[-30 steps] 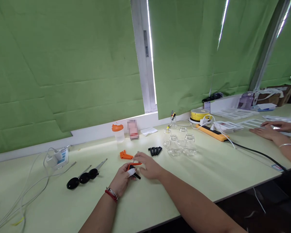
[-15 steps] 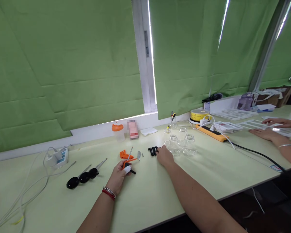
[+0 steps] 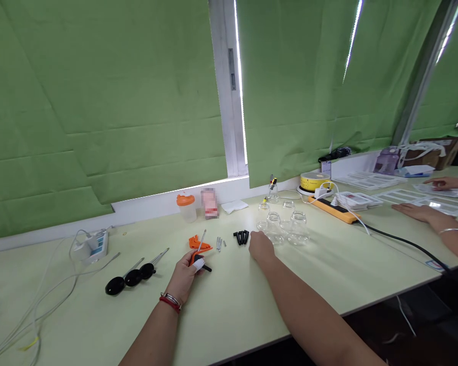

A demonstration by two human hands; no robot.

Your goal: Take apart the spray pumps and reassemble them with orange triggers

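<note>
My left hand (image 3: pixel 187 269) is closed around an orange plastic piece (image 3: pixel 205 249) with a black part and a thin metal rod pointing up from it. A white wrap covers the thumb. Just beyond lies another orange piece (image 3: pixel 194 242) on the table. Several short black handles (image 3: pixel 241 237) lie in a row, with my right hand (image 3: pixel 262 247) right beside them. Its fingers are curled in and mostly hidden, so what they hold, if anything, does not show. Silver pins (image 3: pixel 219 244) and a small spring-like part (image 3: pixel 225 243) lie between the hands.
Clear glass jars (image 3: pixel 298 229) stand right of my right hand. Black-handled tools (image 3: pixel 133 277) lie at left near a white power strip (image 3: pixel 98 247). Behind are an orange-lidded cup (image 3: pixel 187 208) and an orange power strip (image 3: pixel 334 209). Another person's hands (image 3: pixel 416 211) rest at far right.
My right hand has shifted slightly right, off the end of the black row, which shows more fully. My left hand stays nearly still. One hand of the other person has moved right.
</note>
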